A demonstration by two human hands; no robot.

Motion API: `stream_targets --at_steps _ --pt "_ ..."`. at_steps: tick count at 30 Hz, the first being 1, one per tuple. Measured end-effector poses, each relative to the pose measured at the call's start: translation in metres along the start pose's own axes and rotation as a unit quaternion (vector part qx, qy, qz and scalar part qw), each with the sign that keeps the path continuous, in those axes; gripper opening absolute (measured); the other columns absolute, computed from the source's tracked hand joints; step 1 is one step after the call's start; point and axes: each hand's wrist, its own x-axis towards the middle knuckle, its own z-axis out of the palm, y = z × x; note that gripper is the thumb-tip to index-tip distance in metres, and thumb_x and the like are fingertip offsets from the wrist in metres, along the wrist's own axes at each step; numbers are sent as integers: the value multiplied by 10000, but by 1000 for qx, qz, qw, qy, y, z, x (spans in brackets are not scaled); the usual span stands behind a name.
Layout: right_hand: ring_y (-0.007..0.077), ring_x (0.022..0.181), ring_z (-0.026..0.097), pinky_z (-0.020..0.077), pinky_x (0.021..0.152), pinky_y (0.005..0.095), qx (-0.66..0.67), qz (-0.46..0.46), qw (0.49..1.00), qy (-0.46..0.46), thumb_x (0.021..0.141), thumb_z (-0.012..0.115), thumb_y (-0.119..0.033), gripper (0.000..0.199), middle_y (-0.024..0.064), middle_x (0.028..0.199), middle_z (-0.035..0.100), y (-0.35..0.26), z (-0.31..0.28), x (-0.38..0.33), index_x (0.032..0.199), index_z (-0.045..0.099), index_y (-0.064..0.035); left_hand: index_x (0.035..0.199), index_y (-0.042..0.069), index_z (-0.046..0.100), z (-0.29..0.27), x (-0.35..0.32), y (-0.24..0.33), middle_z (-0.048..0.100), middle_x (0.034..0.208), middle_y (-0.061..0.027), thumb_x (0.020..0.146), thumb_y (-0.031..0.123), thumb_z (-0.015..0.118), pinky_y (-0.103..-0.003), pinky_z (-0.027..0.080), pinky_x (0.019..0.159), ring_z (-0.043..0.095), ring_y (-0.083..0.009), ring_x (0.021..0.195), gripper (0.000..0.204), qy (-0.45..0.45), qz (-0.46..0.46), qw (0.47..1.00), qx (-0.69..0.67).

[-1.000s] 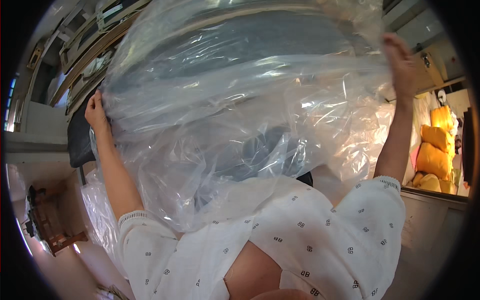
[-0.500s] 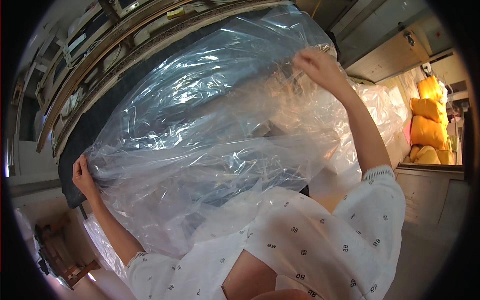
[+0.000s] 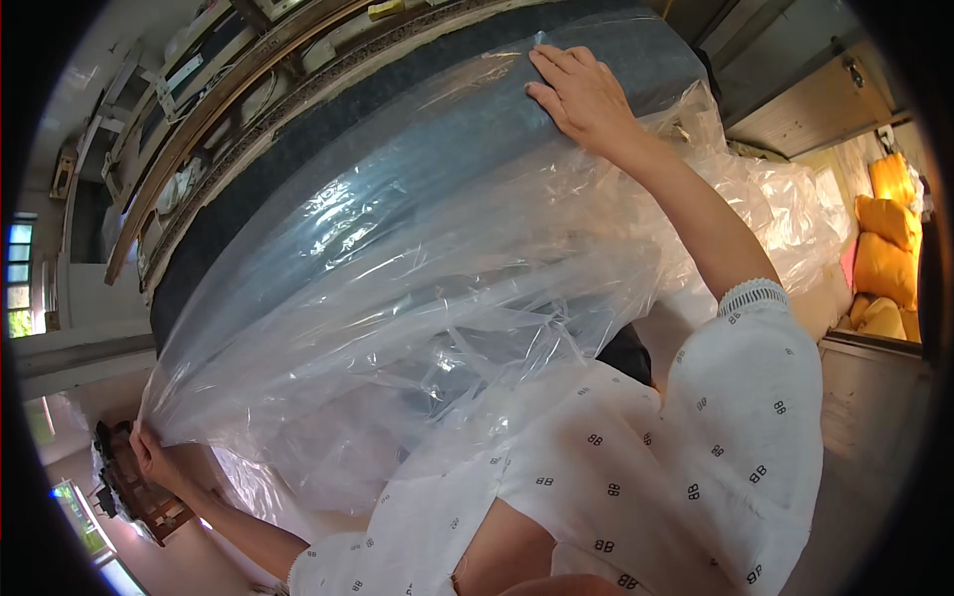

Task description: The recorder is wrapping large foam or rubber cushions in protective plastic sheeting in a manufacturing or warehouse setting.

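A large sheet of clear plastic film spreads across a dark-topped table, glossy and creased, and hangs over the near side toward my body. At the lower left, my left hand is closed on the film's left end and pulls it taut beyond the table's end. My right hand lies near the film's far edge, palm down, with its fingers stretched out against the film on the table. A small bit of film sticks up by its fingertips.
A wooden rail rack runs along the table's far side, with a small yellow block on it. More bunched film lies at the right. Beyond it are orange-yellow bundles and a wooden board. A brown wooden frame stands lower left.
My left hand has drawn the film down and left, off the table corner. My right hand has moved up and left, and its fingers have straightened onto the film, which now lies smoother.
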Motion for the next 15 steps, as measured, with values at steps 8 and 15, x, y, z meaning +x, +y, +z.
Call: stream_targets --at_steps 8,15 --pt "237 799 557 458 690 334 79 51 996 7 795 601 -198 188 65 930 610 57 15 39 906 610 -47 1001 22 620 -26 -91 18 553 1035 -24 869 125 532 -254 406 854 510 -138 953 190 -66 103 988 91" --pt "171 672 584 458 615 318 197 119 945 -232 683 668 -177 158 71 696 621 114 16 82 774 630 -54 1016 56 617 20 -158 -4 568 1057 -4 857 164 553 -247 393 674 506 -88 924 202 36 -144 988 -50"
